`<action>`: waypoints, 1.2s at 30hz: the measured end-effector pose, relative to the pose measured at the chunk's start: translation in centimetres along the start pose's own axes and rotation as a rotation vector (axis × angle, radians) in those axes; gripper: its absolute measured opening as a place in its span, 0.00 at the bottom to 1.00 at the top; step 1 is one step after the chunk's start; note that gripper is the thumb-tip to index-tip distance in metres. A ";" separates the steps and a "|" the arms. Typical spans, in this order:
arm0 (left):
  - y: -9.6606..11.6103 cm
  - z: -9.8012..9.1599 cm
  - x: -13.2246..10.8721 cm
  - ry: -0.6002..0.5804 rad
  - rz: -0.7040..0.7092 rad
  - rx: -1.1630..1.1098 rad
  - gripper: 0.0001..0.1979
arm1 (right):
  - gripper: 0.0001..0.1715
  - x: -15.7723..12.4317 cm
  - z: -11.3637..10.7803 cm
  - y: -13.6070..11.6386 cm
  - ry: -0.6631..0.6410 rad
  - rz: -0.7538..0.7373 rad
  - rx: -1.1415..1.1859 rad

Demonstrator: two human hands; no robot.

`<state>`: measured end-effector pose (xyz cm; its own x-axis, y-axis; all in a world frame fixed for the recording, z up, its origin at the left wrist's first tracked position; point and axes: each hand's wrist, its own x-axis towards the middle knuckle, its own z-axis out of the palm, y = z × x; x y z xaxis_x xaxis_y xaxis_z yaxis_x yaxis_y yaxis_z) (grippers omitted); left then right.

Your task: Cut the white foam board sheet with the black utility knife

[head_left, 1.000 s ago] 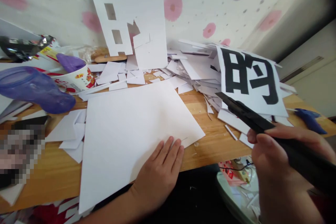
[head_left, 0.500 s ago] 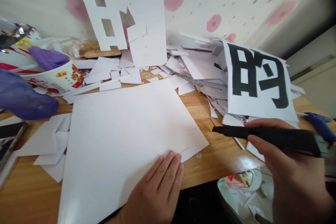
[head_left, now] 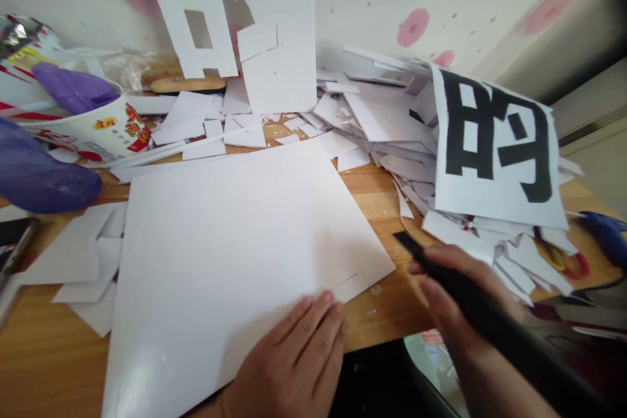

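A large white board (head_left: 220, 228) lies on the wooden table, with a short thin dark line near its right corner. My left hand (head_left: 298, 353) is flat on the board's near edge, fingers stretched out just left of that line. My right hand (head_left: 455, 300) is wrapped around a black utility knife (head_left: 470, 304), slightly blurred. The knife's dark flat tip points left, beside the board's right corner. To the right, a white sheet with a bold black character (head_left: 470, 163) leans on a pile of white scraps (head_left: 386, 111).
A white board with cut-out openings (head_left: 284, 78) stands against the wall. At left are a paper cup (head_left: 108, 130), a purple bag (head_left: 44, 170) and loose white pieces (head_left: 73, 248). Scissors (head_left: 575, 266) and a blue tool (head_left: 605, 235) lie at right. A bin (head_left: 421, 366) stands below the edge.
My right hand has moved left and turned the knife from nearly level to a steep slant. My left hand stays on the board. The view has shifted slightly.
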<state>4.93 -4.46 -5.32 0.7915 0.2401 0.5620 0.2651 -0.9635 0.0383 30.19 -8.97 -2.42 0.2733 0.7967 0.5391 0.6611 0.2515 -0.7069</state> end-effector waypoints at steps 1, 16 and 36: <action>0.0 -0.1 0.0 0.014 -0.002 -0.026 0.12 | 0.19 -0.3 0.3 -0.4 -0.108 -0.093 0.083; 0.3 0.6 -1.5 0.332 0.007 -0.180 0.11 | 0.20 -1.7 3.7 -3.8 -0.377 -0.324 0.196; 0.4 -0.7 0.0 0.266 0.044 -0.188 0.06 | 0.16 -4.0 3.9 -2.1 -0.161 -0.103 0.044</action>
<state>4.63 -4.91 -4.74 0.6217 0.1827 0.7617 0.1080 -0.9831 0.1477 25.00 -10.58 -4.85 0.0876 0.8422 0.5320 0.6478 0.3575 -0.6727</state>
